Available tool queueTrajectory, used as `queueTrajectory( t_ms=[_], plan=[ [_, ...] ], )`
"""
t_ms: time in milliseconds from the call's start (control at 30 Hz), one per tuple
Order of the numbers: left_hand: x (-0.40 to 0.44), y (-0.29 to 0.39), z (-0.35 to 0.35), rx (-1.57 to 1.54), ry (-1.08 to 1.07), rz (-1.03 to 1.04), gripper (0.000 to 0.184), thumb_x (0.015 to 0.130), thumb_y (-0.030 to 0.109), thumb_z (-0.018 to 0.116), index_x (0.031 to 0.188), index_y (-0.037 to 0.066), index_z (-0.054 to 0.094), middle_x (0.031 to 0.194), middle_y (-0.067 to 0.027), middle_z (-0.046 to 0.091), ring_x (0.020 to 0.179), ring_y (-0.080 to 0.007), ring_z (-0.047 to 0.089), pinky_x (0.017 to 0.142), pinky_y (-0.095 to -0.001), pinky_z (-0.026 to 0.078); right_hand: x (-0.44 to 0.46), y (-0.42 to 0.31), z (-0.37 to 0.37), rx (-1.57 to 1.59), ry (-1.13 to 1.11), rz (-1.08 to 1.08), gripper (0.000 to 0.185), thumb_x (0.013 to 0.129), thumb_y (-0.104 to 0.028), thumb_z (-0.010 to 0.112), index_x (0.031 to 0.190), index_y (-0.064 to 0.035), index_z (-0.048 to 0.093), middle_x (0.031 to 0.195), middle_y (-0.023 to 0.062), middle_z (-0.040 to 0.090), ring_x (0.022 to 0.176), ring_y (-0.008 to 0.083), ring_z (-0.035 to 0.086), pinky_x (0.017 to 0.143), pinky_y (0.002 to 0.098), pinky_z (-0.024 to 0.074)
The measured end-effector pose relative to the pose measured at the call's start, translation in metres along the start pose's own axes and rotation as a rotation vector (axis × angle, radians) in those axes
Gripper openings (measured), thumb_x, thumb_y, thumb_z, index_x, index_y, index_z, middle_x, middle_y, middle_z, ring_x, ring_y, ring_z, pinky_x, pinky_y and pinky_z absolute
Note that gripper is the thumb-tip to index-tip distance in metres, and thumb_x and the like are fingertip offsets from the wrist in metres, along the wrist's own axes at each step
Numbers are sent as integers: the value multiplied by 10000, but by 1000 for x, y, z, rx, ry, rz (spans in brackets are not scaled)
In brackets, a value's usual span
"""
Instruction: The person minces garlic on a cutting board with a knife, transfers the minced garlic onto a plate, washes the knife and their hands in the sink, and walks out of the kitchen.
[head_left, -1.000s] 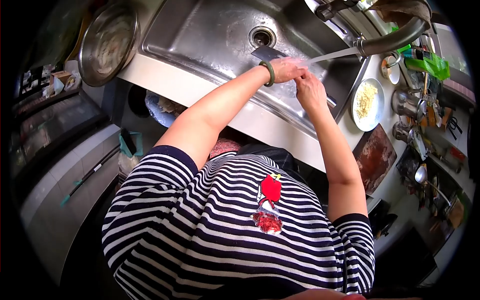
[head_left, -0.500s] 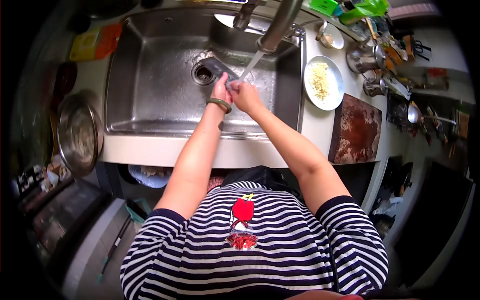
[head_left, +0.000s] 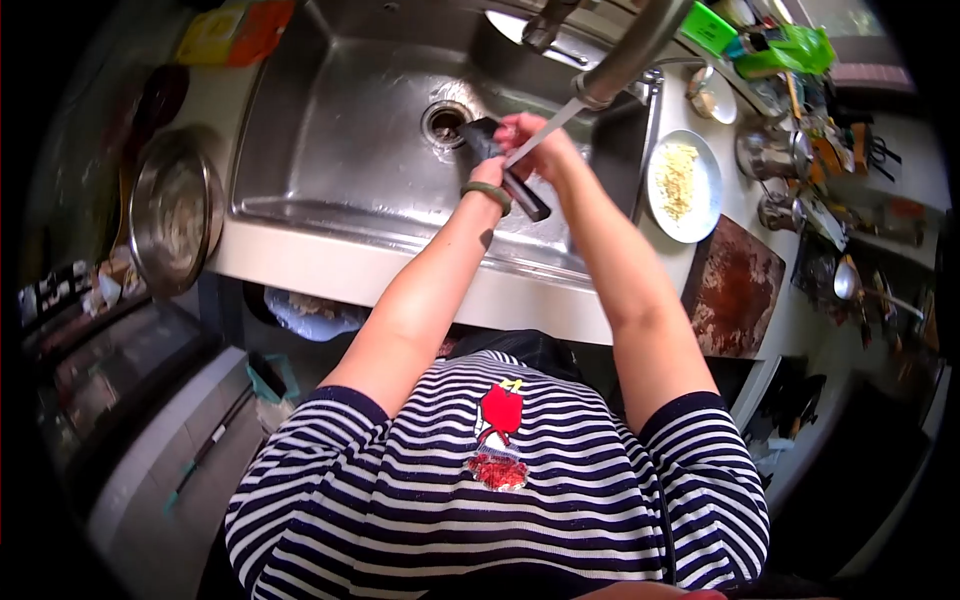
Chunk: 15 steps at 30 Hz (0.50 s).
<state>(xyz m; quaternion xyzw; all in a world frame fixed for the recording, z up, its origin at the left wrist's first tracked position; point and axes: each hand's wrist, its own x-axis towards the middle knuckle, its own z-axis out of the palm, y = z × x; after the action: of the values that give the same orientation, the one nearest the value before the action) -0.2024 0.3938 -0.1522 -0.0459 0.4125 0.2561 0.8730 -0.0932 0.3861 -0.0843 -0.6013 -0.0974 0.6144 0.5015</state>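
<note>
Over the metal sink, a stream of water runs from the faucet. My left hand, with a green bangle at the wrist, is closed round a dark knife near where blade and handle meet. The knife's black handle points down and to the right, past the hand. My right hand is beside the blade under the water, its fingers curled. What the right fingers touch is partly hidden by the stream. The drain lies just left of the blade.
A plate of chopped pale food stands right of the sink, with a worn reddish-brown board below it. A metal bowl is at the left. Pots, a small bowl and green plastic line the far right.
The view has shifted. The knife has turned, and its handle now shows below my left hand. My right hand has come off the handle end and moved up beside the blade.
</note>
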Motion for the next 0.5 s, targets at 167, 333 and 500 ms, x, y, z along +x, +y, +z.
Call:
queueTrajectory(
  t_ms=[167,333,500],
  plan=[
    [-15,5,9,117,32,-32,287,895,12,461,1106,-158,554,1014,-239,659,944,-338,668,914,-438,543,31,-75,-23,-151,192,-142,344,969,-429,498,1046,-150,684,1083,-21,690,1107,155,564,843,438,407],
    [-21,6,9,8,2,-51,315,889,-15,443,1152,-185,407,1074,-275,602,966,-385,641,857,-495,553,72,-113,-54,-115,318,-238,271,979,-370,501,1000,-159,670,984,-31,708,973,122,621,809,422,428],
    [-25,8,2,71,30,-59,322,929,27,386,1206,-136,390,1183,-262,550,1107,-415,589,953,-620,466,24,-107,-22,4,195,-154,268,950,-324,563,1077,-104,647,1064,50,684,1028,179,601,884,513,495]
  ],
)
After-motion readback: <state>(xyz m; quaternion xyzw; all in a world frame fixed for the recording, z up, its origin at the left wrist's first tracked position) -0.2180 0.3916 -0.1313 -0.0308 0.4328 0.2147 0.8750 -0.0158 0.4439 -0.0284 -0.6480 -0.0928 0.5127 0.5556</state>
